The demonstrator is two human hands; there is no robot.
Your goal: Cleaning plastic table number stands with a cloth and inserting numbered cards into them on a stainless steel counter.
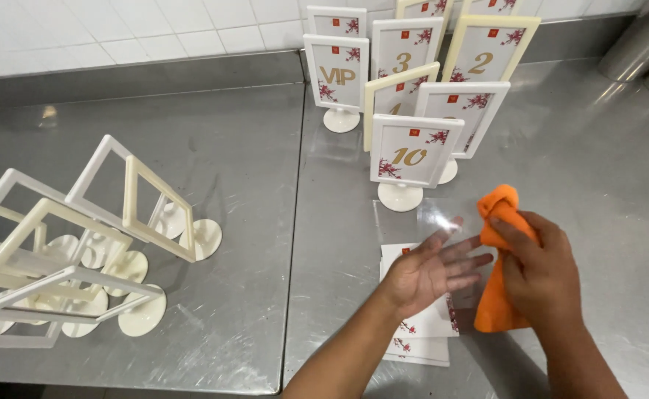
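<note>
My right hand (544,275) is closed around a bunched orange cloth (499,208), whose top pokes up above my fingers. My left hand (429,275) is held flat with fingers spread, supporting a clear plastic sheet (419,219) that shows only as a faint outline and glare. The cloth touches the sheet's right side, by my left fingertips. Under my left hand a small stack of white cards with red blossom print (422,341) lies on the steel counter (620,170).
Several upright white and cream table-number stands (413,151) with inserts cluster at the back centre. Several empty frames on round bases (139,214) lie tipped over at the left. A seam (295,244) splits the counter. A metal cylinder (638,37) stands at the back right.
</note>
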